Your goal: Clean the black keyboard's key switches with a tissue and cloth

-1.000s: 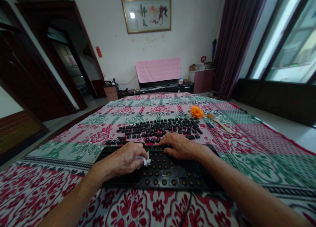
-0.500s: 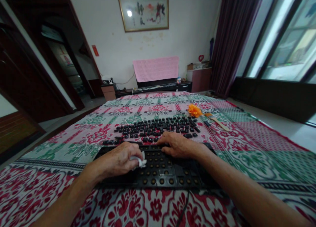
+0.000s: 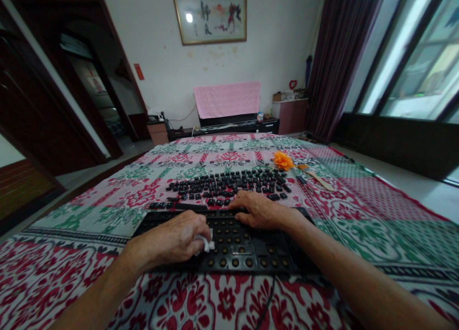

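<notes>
A black keyboard base (image 3: 251, 251) with its keycaps removed lies on the patterned cloth in front of me, showing rows of round switch domes. My left hand (image 3: 172, 241) is closed on a small white wad of tissue (image 3: 207, 244) and presses it onto the base's left half. My right hand (image 3: 260, 210) rests flat on the base's upper edge, fingers spread, holding nothing. Several loose black keycaps (image 3: 229, 184) are laid out in rows just beyond the base.
A red, green and white patterned cloth (image 3: 358, 210) covers the table. An orange flower-like object (image 3: 283, 160) and a wooden-handled brush (image 3: 315, 176) lie to the far right of the keycaps. The keyboard cable (image 3: 267, 301) runs toward me.
My left hand with the tissue has slid slightly toward me and left over the keyboard base. My right hand has stayed where it was.
</notes>
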### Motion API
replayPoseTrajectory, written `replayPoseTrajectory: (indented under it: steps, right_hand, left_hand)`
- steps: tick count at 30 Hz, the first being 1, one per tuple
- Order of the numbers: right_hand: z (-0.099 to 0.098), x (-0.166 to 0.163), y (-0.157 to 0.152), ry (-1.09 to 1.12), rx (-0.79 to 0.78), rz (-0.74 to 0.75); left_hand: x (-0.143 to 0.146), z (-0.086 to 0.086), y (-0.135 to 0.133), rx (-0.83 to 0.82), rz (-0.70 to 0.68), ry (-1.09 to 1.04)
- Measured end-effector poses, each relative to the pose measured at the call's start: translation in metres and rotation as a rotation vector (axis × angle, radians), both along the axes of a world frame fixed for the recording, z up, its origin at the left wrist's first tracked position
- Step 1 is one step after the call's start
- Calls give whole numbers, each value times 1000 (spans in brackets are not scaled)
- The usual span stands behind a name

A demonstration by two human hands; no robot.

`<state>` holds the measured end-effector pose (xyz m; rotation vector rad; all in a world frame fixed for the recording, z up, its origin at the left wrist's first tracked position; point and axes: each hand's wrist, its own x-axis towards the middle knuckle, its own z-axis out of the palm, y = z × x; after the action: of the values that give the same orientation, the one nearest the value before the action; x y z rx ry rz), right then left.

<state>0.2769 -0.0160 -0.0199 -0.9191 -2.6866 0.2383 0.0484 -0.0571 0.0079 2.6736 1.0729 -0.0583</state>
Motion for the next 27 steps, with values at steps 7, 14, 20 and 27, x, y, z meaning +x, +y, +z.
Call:
replayPoseTrajectory:
  steps: [7, 14, 20, 27]
  right_hand:
    - [1, -1, 0, 17, -3, 4]
    - [-2, 0, 1, 26, 7, -5]
    - [-1, -1, 1, 18, 4, -5]
    - [1, -1, 1, 13, 2, 0]
  left_hand:
    - [23, -3, -6, 27, -65, -67]
    - [14, -2, -11, -43, -74, -22]
    - [17, 0, -12, -35, -79, -44]
    - [32, -4, -17, 22, -138, -5]
